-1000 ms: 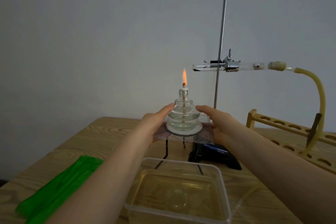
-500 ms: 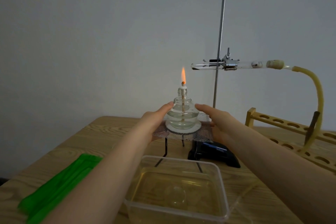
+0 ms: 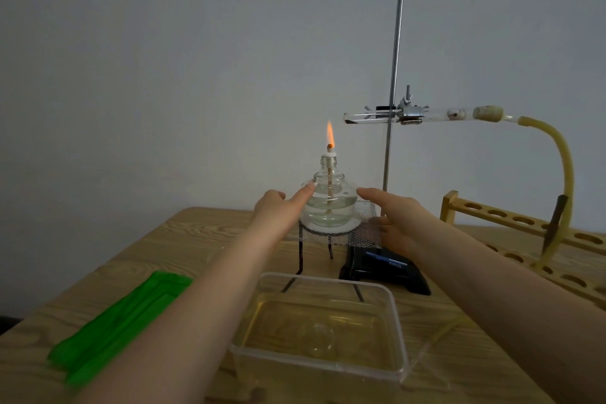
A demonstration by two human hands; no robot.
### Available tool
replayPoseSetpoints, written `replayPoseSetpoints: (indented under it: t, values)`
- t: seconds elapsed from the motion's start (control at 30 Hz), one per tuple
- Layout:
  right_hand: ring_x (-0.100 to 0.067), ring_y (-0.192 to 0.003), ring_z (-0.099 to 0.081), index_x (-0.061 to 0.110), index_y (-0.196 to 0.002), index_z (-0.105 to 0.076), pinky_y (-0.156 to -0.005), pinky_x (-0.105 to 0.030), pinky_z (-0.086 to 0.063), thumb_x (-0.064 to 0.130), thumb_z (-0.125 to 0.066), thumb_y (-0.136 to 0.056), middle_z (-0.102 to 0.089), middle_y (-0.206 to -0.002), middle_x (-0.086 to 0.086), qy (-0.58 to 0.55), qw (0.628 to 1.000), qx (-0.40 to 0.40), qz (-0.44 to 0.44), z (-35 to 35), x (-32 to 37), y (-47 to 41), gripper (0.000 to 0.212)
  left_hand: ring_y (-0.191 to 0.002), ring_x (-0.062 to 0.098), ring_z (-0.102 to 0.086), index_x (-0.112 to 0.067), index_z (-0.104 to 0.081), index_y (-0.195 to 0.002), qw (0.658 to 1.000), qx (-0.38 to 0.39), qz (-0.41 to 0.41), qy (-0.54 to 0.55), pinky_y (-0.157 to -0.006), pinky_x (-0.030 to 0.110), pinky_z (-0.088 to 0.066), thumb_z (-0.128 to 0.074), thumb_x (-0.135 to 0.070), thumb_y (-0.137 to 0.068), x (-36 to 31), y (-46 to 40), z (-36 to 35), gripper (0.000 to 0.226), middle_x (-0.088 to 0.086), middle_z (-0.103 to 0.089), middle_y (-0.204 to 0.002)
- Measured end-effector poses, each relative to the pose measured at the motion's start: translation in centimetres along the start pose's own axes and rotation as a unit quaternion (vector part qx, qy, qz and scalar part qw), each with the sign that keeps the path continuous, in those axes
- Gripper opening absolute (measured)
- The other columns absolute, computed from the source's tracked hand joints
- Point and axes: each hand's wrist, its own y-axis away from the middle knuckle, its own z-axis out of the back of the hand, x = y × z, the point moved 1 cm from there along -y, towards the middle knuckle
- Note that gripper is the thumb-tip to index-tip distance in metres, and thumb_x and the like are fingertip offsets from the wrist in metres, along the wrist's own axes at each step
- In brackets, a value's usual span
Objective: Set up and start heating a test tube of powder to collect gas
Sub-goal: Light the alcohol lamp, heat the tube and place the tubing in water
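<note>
Unmoved: two hands, left hand (image 3: 278, 210), right hand (image 3: 398, 218), fingers extended, flank one lit lamp (image 3: 329, 198).

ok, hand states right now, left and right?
Left hand: open, fingertip against the lamp, not gripping.
Right hand: open, beside the lamp, holding nothing.

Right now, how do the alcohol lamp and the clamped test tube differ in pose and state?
The alcohol lamp stands upright on the wire mesh; the test tube lies roughly level in the stand's clamp.
The lamp is squat, bulbous and part-filled with clear liquid; the tube is slim with a dark residue at its closed end.
The lamp's flame sits left of the tube's end, not under it.
Both are clear glass.
</note>
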Motion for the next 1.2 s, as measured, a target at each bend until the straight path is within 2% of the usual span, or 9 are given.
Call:
replayPoseSetpoints:
  t: [0.1,0.23,0.37,0.5,0.7,0.87,0.97,1.07,1.2]
  values:
    - [-0.024,-0.073,-0.054,-0.001,-0.137,-0.036,-0.051,-0.029,-0.046,0.018,-0.072,-0.082,-0.048,-0.132,-0.026,0.013,1.0,-0.013,0.018,0.2,-0.1,0.9,0.069,-0.128,0.027,-0.043,-0.01,-0.035,-0.141,0.999,-0.032,-0.034,-0.025,-0.094,0.035,-0.039,-0.053,-0.067,-0.079,-0.3,1.0,-0.1,0.086,0.01,-0.035,-0.147]
    - [-0.022,-0.067,-0.055,-0.004,-0.136,-0.037,-0.055,-0.027,-0.049,0.012,-0.068,-0.085,-0.052,-0.127,-0.025,0.003,1.0,-0.01,0.02,0.7,-0.1,1.9,0.062,-0.125,0.026,-0.045,-0.012,-0.036,-0.14,0.992,-0.073,-0.076,-0.067,-0.089,0.031,-0.037,-0.057,-0.064,-0.079,-0.8,2.3,-0.2,0.083,0.011,-0.036,-0.145]
    - [-0.027,-0.077,-0.06,-0.003,-0.13,-0.042,-0.071,-0.034,-0.053,0.01,-0.07,-0.082,-0.056,-0.093,-0.022,-0.002,1.0,-0.005,0.009,1.2,-0.4,2.1,0.057,-0.126,0.026,-0.044,-0.012,-0.035,-0.14,0.989,-0.062,-0.1,-0.095,-0.094,0.032,-0.037,-0.065,-0.057,-0.077,-1.0,3.5,-0.3,0.083,0.011,-0.035,-0.144]
    - [-0.026,-0.074,-0.057,-0.003,-0.133,-0.039,-0.079,-0.034,-0.05,0.011,-0.071,-0.081,-0.054,-0.087,-0.019,0.018,1.0,-0.008,0.016,1.6,-0.8,2.1,0.062,-0.126,0.026,-0.042,-0.013,-0.03,-0.143,0.988,-0.048,-0.1,-0.111,-0.093,0.031,-0.036,-0.07,-0.049,-0.076,-1.2,4.9,-0.5,0.086,0.011,-0.033,-0.143]
    - [-0.035,-0.11,-0.058,-0.001,-0.133,-0.041,-0.098,-0.043,-0.049,0.013,-0.07,-0.082,-0.055,-0.122,-0.026,0.046,0.999,-0.009,0.022,2.9,-1.2,2.1,0.061,-0.129,0.025,-0.038,-0.014,-0.03,-0.143,0.975,-0.081,-0.143,-0.15,-0.102,0.034,-0.034,-0.069,-0.044,-0.078,-1.2,7.0,-0.1,0.081,0.01,-0.033,-0.142]
    - [-0.033,-0.107,-0.059,-0.003,-0.128,-0.045,-0.093,-0.041,-0.051,0.011,-0.067,-0.085,-0.055,-0.124,-0.025,0.074,0.997,-0.006,0.023,4.6,-1.9,2.5,0.051,-0.132,0.02,-0.032,-0.017,-0.033,-0.141,0.953,-0.117,-0.216,-0.178,-0.104,0.03,-0.028,-0.066,-0.042,-0.082,-0.7,9.2,-0.4,0.072,0.005,-0.033,-0.143]
    - [-0.031,-0.098,-0.062,-0.004,-0.122,-0.047,-0.079,-0.037,-0.053,0.01,-0.064,-0.087,-0.059,-0.12,-0.023,0.097,0.995,-0.011,0.021,5.6,-2.5,2.9,0.041,-0.128,0.015,-0.036,-0.018,-0.04,-0.136,0.935,-0.131,-0.267,-0.194,-0.103,0.025,-0.028,-0.064,-0.04,-0.084,-0.2,10.6,-0.7,0.061,0.0,-0.039,-0.137]
    - [-0.026,-0.088,-0.065,-0.001,-0.111,-0.054,-0.067,-0.03,-0.055,0.009,-0.063,-0.088,-0.063,-0.109,-0.02,0.151,0.988,-0.012,0.037,7.0,-3.2,3.4,0.027,-0.121,0.009,-0.042,-0.021,-0.047,-0.128,0.924,-0.108,-0.299,-0.211,-0.1,0.022,-0.031,-0.061,-0.038,-0.086,0.6,11.8,-1.2,0.048,-0.007,-0.047,-0.128]
    - [-0.02,-0.082,-0.067,0.006,-0.104,-0.065,-0.069,-0.027,-0.057,0.01,-0.065,-0.086,-0.068,-0.095,-0.015,0.288,0.954,0.025,0.074,8.4,-4.5,4.3,0.019,-0.105,0.0,-0.046,-0.025,-0.053,-0.121,0.916,-0.035,-0.311,-0.25,-0.094,0.02,-0.038,-0.059,-0.035,-0.088,1.5,13.0,-1.5,0.036,-0.014,-0.051,-0.118]
